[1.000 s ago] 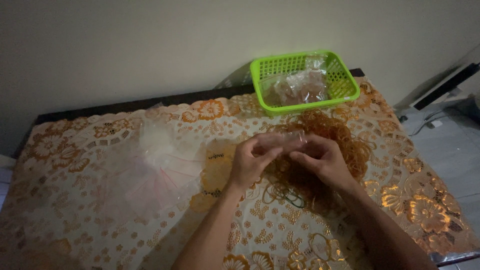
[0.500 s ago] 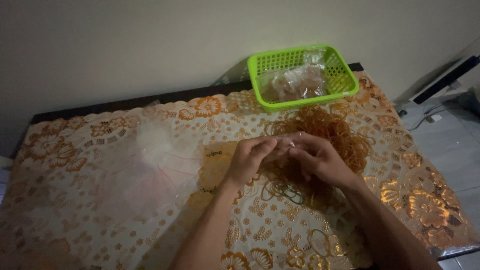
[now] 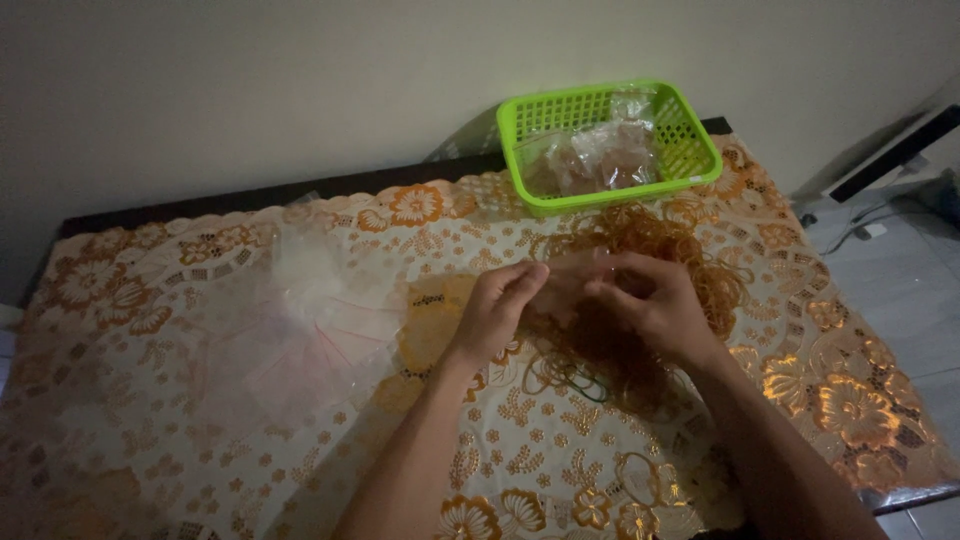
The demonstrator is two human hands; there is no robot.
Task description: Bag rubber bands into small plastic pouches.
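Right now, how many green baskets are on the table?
1. The green basket sits at the far edge of the table, beyond the pile of rubber bands, with filled clear bags inside it. Nothing suggests another is hidden.

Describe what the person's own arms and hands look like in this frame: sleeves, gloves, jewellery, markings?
Both forearms are bare right up to the bottom edge of the picture, with no sleeves in view. The left hand and right hand wear no gloves. No watch, bracelet or ring shows, and no markings can be made out in the dim light.
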